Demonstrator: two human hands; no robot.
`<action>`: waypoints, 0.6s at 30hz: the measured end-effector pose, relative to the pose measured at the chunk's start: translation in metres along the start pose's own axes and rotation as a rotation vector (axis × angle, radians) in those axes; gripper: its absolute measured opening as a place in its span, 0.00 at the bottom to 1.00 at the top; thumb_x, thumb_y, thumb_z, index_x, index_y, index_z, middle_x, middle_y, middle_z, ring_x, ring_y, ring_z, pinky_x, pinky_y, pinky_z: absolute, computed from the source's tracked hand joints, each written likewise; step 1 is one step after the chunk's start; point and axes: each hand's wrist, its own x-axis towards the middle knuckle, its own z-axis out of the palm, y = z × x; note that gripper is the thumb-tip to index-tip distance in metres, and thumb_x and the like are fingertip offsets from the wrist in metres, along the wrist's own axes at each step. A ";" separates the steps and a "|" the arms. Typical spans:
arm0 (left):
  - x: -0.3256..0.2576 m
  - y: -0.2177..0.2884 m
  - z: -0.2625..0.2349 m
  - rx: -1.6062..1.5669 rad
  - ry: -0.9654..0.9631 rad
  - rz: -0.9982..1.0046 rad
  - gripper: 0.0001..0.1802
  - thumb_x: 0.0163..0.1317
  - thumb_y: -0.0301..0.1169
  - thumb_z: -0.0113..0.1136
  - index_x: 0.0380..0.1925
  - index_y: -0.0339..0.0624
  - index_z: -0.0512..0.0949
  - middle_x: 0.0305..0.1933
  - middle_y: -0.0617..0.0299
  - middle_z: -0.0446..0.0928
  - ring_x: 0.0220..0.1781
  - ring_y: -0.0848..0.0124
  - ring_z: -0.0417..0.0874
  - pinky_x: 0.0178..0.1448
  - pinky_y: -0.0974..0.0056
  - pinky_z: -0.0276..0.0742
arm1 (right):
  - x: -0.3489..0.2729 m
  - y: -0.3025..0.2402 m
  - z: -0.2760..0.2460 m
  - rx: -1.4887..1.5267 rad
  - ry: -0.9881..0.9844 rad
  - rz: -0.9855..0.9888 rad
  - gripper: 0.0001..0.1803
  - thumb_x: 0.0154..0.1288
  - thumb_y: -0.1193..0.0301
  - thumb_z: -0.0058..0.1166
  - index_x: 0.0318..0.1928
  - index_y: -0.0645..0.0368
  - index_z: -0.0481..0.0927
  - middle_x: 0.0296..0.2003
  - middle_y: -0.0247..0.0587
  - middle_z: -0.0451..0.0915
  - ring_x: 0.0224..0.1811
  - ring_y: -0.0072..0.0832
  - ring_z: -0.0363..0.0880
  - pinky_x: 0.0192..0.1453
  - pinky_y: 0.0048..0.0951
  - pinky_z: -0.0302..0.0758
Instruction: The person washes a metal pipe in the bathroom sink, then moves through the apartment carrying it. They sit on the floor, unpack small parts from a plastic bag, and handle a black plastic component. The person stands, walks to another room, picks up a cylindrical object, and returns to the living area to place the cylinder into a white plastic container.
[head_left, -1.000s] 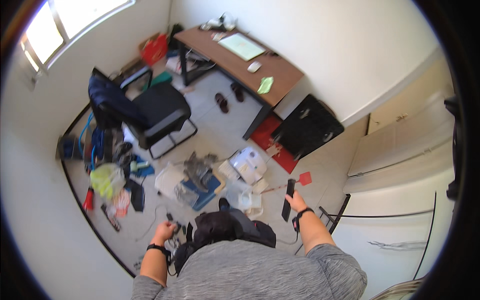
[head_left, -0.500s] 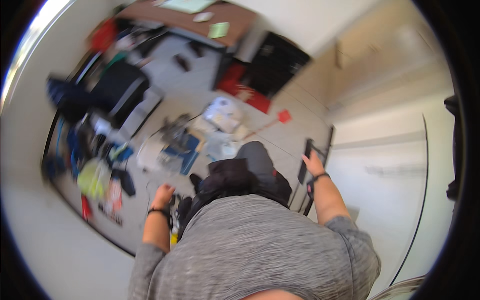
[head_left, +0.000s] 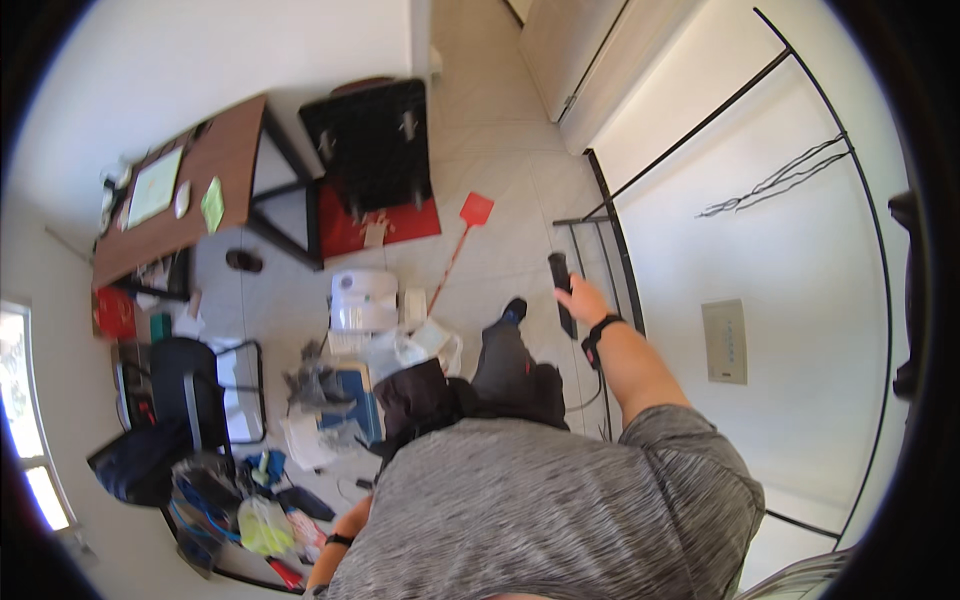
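The right hand is closing its fingers around a slim black remote-like device, holding it out near the black metal rack. The left hand is hiding behind the torso, its grip impossible to tell.

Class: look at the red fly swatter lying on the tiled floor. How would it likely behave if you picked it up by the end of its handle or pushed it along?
The fly swatter has a long thin handle and a small flat head, so it is probably light and would likely bend or wobble when lifted. Lying flat on the smooth floor, it should slide, not roll.
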 end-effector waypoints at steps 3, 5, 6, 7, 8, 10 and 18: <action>0.067 0.079 -0.001 0.106 -0.043 0.052 0.13 0.58 0.35 0.58 0.39 0.40 0.79 0.36 0.52 0.81 0.39 0.63 0.81 0.43 0.62 0.75 | 0.050 0.053 -0.001 0.101 -0.041 0.112 0.22 0.60 0.55 0.58 0.43 0.61 0.71 0.35 0.57 0.79 0.41 0.54 0.78 0.43 0.48 0.73; 0.111 0.131 -0.007 0.220 -0.061 0.105 0.13 0.58 0.35 0.58 0.39 0.41 0.80 0.36 0.50 0.81 0.40 0.61 0.82 0.44 0.61 0.76 | 0.073 0.084 -0.016 0.210 -0.068 0.109 0.22 0.59 0.57 0.60 0.44 0.62 0.72 0.35 0.55 0.80 0.41 0.52 0.78 0.43 0.46 0.73; 0.134 0.155 -0.013 0.305 -0.078 0.121 0.13 0.57 0.35 0.58 0.39 0.41 0.80 0.37 0.49 0.81 0.41 0.60 0.82 0.45 0.60 0.76 | 0.081 0.097 -0.026 0.285 -0.072 0.127 0.22 0.58 0.58 0.60 0.44 0.62 0.72 0.35 0.54 0.80 0.40 0.51 0.78 0.43 0.44 0.74; 0.159 0.182 -0.019 0.401 -0.082 0.128 0.13 0.57 0.35 0.58 0.40 0.42 0.80 0.37 0.48 0.81 0.41 0.59 0.83 0.45 0.60 0.76 | 0.088 0.107 -0.040 0.301 -0.059 0.143 0.22 0.58 0.58 0.61 0.44 0.62 0.73 0.35 0.53 0.80 0.40 0.49 0.79 0.43 0.42 0.74; 0.187 0.211 -0.028 0.584 -0.126 -0.042 0.12 0.55 0.36 0.60 0.37 0.45 0.81 0.35 0.52 0.82 0.38 0.60 0.84 0.43 0.59 0.77 | 0.096 0.118 -0.056 0.337 -0.024 0.113 0.22 0.58 0.59 0.61 0.44 0.62 0.73 0.35 0.52 0.80 0.40 0.48 0.79 0.43 0.40 0.74; 0.230 0.266 -0.041 0.588 0.069 0.025 0.12 0.52 0.34 0.61 0.38 0.45 0.81 0.36 0.55 0.82 0.39 0.63 0.84 0.45 0.61 0.77 | 0.119 0.138 -0.084 0.375 -0.045 0.184 0.21 0.57 0.61 0.62 0.45 0.62 0.74 0.34 0.49 0.80 0.39 0.44 0.79 0.43 0.37 0.74; 0.358 0.468 -0.090 0.513 0.562 0.210 0.15 0.54 0.40 0.64 0.33 0.40 0.80 0.31 0.54 0.81 0.36 0.62 0.81 0.43 0.60 0.76 | 0.237 0.188 -0.143 0.553 0.058 0.079 0.22 0.54 0.59 0.64 0.44 0.58 0.77 0.37 0.46 0.82 0.39 0.40 0.80 0.44 0.38 0.75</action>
